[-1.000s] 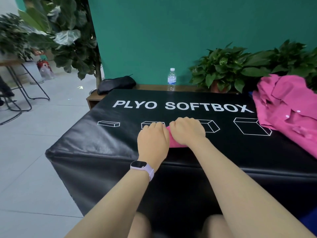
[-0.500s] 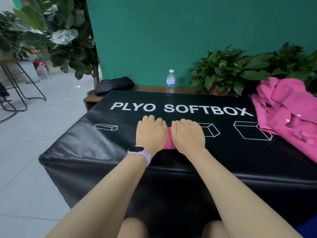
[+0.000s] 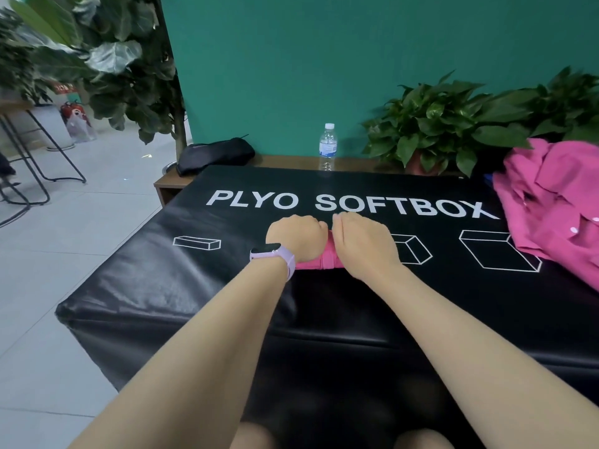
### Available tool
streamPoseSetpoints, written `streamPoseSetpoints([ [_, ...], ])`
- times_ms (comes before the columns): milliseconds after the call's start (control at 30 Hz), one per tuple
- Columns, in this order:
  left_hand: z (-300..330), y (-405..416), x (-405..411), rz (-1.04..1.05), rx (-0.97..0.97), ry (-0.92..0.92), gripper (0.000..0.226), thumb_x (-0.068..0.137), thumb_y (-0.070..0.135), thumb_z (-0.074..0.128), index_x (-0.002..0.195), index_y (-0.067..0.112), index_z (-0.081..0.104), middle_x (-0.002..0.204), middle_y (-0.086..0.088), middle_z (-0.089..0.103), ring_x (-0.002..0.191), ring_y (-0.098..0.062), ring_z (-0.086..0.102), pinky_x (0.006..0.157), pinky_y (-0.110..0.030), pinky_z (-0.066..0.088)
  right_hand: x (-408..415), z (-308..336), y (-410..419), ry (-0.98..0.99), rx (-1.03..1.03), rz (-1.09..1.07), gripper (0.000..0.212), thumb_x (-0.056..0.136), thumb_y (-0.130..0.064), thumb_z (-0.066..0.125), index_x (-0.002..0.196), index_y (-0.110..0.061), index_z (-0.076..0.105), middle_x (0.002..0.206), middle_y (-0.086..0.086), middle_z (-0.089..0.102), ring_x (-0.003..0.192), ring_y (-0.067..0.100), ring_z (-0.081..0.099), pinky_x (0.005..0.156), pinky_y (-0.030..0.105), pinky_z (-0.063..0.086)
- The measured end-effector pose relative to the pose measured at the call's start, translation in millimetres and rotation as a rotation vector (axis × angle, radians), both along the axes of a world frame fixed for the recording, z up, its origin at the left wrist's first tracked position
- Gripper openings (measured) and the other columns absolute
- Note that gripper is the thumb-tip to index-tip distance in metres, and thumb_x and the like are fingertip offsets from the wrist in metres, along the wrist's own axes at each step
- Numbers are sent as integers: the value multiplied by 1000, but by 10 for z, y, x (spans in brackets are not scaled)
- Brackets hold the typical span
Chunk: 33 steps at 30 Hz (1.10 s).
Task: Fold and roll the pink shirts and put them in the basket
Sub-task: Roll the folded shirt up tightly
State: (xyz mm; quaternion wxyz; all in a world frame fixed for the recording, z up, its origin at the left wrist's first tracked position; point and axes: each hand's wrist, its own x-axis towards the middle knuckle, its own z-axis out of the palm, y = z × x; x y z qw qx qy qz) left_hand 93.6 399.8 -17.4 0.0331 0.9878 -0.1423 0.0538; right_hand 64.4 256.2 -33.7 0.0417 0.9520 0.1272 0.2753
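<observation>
So I've got the rolled pink shirt lying crosswise under both palms on the plyo softbox, left hand and right hand curled over it, equally near.

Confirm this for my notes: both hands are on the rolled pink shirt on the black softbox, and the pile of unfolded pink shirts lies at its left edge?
Not quite. The head view shows left hand and right hand on the rolled pink shirt on the black softbox, but the pile of unfolded pink shirts lies at its right edge.
</observation>
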Motion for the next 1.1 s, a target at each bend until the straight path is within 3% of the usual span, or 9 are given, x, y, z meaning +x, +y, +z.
streamPoseSetpoints([
  [67, 15, -20, 84, -14, 8, 40, 29, 98, 14, 32, 71, 16, 43, 95, -3, 62, 82, -30, 55, 69, -36, 38, -53, -59, -61, 14, -89, 65, 34, 99, -18, 12, 83, -19, 41, 74, 0, 44, 65, 26, 50, 59, 36, 30],
  [133, -19, -27, 66, -49, 78, -101, 27, 97, 12, 35, 70, 16, 40, 89, -1, 60, 77, -28, 53, 63, -34, 36, -32, -85, -93, 28, -104, 51, 43, 95, -22, -3, 87, -20, 40, 78, -1, 43, 72, 25, 51, 63, 36, 29],
  [233, -86, -17, -40, -153, 244, -348, 15, 90, 9, 43, 79, 19, 38, 82, 2, 54, 68, -24, 46, 57, -33, 29, 162, -43, -106, 100, -37, 17, 26, 103, -22, 21, 86, -20, 41, 82, -2, 55, 75, 28, 58, 61, 37, 34],
  [333, -118, -40, -56, -191, 280, -367, 19, 85, 6, 46, 87, 20, 33, 71, 5, 37, 64, -22, 41, 51, -31, 22, 383, 106, -166, 360, 85, 83, 29, 105, -23, 27, 83, -21, 45, 86, -5, 55, 87, 31, 56, 74, 43, 45],
  [467, -181, -95, -67, -138, 223, -455, 16, 84, 6, 38, 86, 21, 34, 73, 3, 39, 59, -23, 39, 56, -33, 24, 534, 239, -173, 558, 138, 101, 33, 102, -18, 29, 73, -22, 46, 85, -7, 54, 94, 26, 53, 84, 45, 46],
  [633, -67, -74, 263, -169, 252, -399, 27, 85, 6, 46, 68, 19, 30, 63, 1, 35, 55, -23, 34, 45, -28, 18, 470, 207, -334, 539, 260, 223, 41, 107, -34, 22, 73, -20, 41, 73, -3, 54, 77, 24, 53, 75, 47, 46],
  [767, 21, -126, 754, -275, 91, -224, 31, 100, 16, 35, 69, 15, 32, 74, 0, 38, 74, -30, 43, 57, -36, 34, 490, 220, -455, 514, 225, 274, 44, 103, -54, 31, 77, -22, 46, 76, -6, 56, 72, 17, 54, 67, 40, 43],
  [900, 20, -263, 1004, -262, -184, -343, 40, 101, 25, 36, 61, 17, 39, 58, 4, 40, 64, -34, 48, 55, -37, 39, 605, 205, -586, 464, 171, 240, 50, 74, -79, 57, 82, -31, 46, 76, -13, 59, 69, 7, 57, 63, 30, 48],
  [1100, -139, -429, 1349, -191, -315, -484, 50, 103, 35, 33, 64, 13, 57, 56, 0, 54, 58, -31, 52, 57, -37, 40, 989, 145, -814, 372, 175, 233, 49, 73, -75, 65, 96, -37, 45, 80, -18, 58, 73, 5, 57, 67, 29, 47],
])
